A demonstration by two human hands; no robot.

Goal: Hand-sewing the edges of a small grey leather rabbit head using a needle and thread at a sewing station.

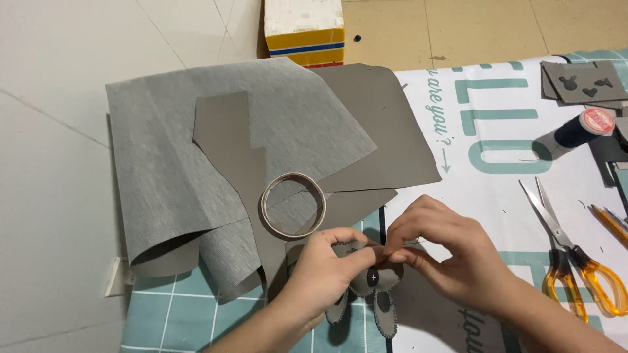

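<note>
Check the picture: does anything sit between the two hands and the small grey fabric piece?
Nothing visible does. The left hand and right hand both pinch the small grey fabric piece directly; the tape ring lies apart, above.

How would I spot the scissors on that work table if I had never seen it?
Start at the white banner with teal lettering covering the table's right side. Near its right edge, just past the right hand, lie the scissors, blades pointing up and left. Their clear orange handles set them apart from the pencils and black thread spool nearby.
</note>
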